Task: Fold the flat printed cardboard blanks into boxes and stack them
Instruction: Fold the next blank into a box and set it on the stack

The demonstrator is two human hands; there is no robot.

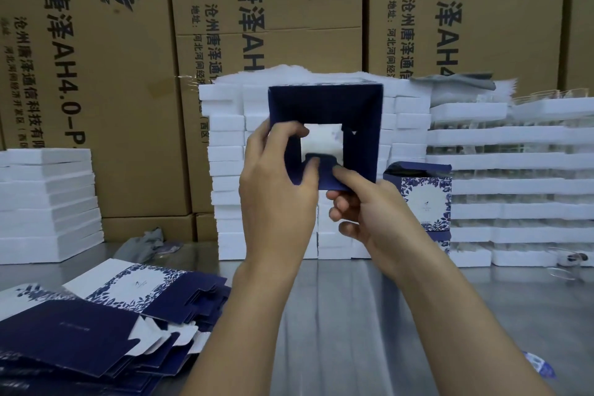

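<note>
I hold a dark blue box (324, 106) up at chest height, its open end turned toward me so I look down the square tube. My left hand (276, 183) grips the box's left wall, thumb and fingers curled over the inner flap. My right hand (363, 202) pinches the bottom flap, its thumb pressing the flap's inner face. White shows through the gap between the far flaps. A pile of flat blue-and-white printed blanks (106, 315) lies on the table at the lower left. Folded printed boxes (427, 196) stand stacked to the right of my hands.
White foam trays (225, 170) are stacked in columns behind the box, with more stacks at the left (45, 202) and right (514, 183). Large brown cartons (106, 74) wall the back. The metal table (337, 315) stretches under my arms. A grey cloth (141, 244) lies behind the blanks.
</note>
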